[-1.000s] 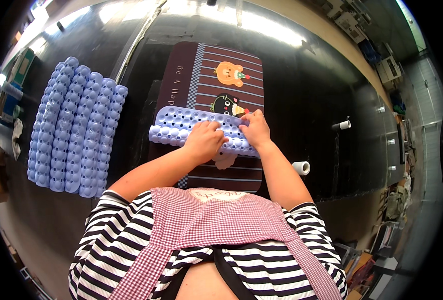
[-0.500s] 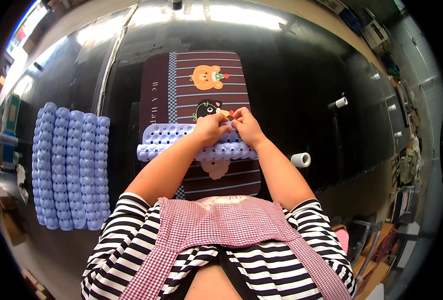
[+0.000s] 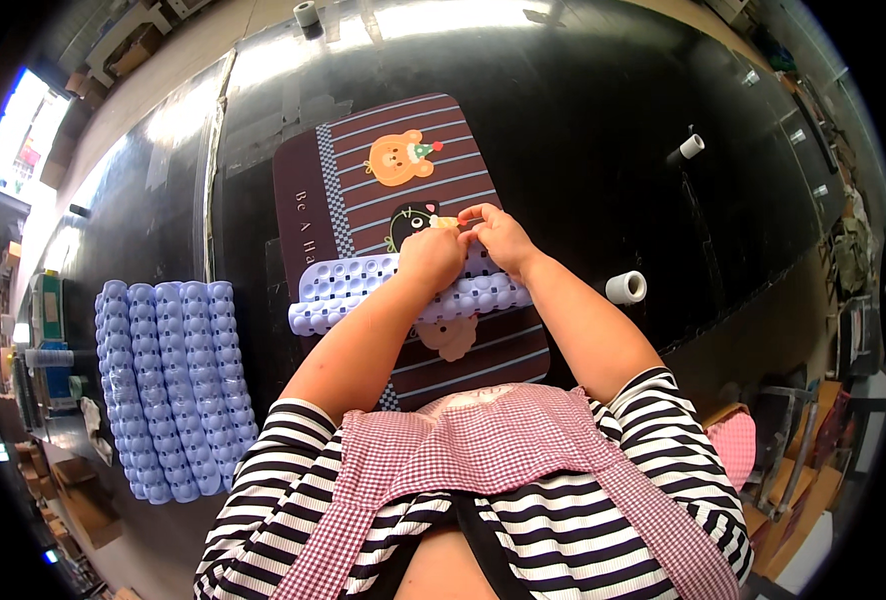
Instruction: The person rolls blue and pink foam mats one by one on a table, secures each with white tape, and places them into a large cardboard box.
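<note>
Since the earlier frame, I noted that both hands had shifted up the mat, off the middle of the tray and onto its far edge, meeting over the black cartoon figure.

One lavender moulded tray (image 3: 403,290) lay crosswise on one dark striped mat (image 3: 363,190), which rested on the black counter (image 3: 603,130). The tray showed rows of rounded cups; I could not count them reliably. The left hand (image 3: 433,258) rested on the tray's far edge, knuckles up, its fingers curled under so that I could not tell whether they gripped anything. The right hand (image 3: 498,235) sat just beside it, touching or nearly so, its fingers (image 3: 471,215) pinched closed on one small pale orange piece (image 3: 445,222) held above the mat.

I counted three cartoon figures on the mat: one orange bear (image 3: 400,160) at the far end, one black figure (image 3: 408,222) partly covered by the hands, and one tan figure (image 3: 450,338) near the body, partly under the left forearm.

One stack of matching lavender trays (image 3: 168,385) stood well apart at the person's left, showing four ridged columns from above. I counted three white tape rolls: one (image 3: 625,288) near the right forearm, one (image 3: 692,146) farther right, one (image 3: 306,13) at the counter's far edge.
</note>
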Action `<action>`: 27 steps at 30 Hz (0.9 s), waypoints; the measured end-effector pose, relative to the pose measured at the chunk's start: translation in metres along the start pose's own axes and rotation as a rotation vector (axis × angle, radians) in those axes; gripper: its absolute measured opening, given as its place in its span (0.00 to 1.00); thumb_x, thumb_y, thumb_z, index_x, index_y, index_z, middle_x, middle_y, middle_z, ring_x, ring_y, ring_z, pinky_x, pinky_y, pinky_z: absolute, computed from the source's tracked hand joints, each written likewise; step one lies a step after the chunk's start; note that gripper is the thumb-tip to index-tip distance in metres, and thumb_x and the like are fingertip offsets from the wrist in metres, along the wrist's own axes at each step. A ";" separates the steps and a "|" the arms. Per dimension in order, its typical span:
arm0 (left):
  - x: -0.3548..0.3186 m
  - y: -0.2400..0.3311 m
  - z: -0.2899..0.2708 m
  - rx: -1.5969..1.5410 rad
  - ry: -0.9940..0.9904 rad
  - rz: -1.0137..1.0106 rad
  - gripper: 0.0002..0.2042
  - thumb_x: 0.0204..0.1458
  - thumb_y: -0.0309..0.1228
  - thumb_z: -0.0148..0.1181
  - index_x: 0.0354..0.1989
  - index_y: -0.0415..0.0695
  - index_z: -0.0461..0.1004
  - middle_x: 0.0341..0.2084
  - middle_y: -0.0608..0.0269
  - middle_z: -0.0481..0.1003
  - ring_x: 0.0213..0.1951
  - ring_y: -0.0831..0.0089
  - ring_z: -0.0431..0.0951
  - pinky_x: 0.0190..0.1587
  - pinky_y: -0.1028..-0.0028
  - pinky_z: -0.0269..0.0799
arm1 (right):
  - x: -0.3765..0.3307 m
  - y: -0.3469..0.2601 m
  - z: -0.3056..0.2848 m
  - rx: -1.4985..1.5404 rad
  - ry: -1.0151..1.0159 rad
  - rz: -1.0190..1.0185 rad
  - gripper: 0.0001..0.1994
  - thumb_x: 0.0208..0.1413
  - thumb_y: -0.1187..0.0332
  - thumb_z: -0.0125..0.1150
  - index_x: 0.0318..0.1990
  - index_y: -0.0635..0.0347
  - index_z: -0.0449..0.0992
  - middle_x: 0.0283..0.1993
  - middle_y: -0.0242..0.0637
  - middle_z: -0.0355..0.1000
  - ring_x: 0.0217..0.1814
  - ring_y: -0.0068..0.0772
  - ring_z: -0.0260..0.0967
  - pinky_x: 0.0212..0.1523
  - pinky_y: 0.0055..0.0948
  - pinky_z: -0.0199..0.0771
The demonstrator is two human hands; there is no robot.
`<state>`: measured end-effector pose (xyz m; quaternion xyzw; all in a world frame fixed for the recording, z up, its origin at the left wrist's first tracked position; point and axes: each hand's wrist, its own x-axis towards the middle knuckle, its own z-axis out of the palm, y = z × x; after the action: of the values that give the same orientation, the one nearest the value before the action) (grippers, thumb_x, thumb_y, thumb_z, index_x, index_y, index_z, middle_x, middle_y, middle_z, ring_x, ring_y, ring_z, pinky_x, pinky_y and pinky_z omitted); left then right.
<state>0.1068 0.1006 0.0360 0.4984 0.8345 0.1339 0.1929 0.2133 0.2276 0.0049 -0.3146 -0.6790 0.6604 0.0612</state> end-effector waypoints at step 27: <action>0.000 -0.005 0.016 -0.123 0.202 0.125 0.17 0.66 0.43 0.50 0.38 0.41 0.75 0.31 0.44 0.80 0.38 0.43 0.81 0.43 0.49 0.75 | -0.006 0.003 0.002 0.187 0.006 -0.028 0.20 0.62 0.79 0.48 0.61 0.65 0.70 0.38 0.31 0.78 0.42 0.17 0.71 0.47 0.20 0.70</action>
<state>0.1105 0.0985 0.0197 0.5205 0.8074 0.2458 0.1292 0.2178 0.2227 0.0035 -0.2999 -0.6187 0.7190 0.1014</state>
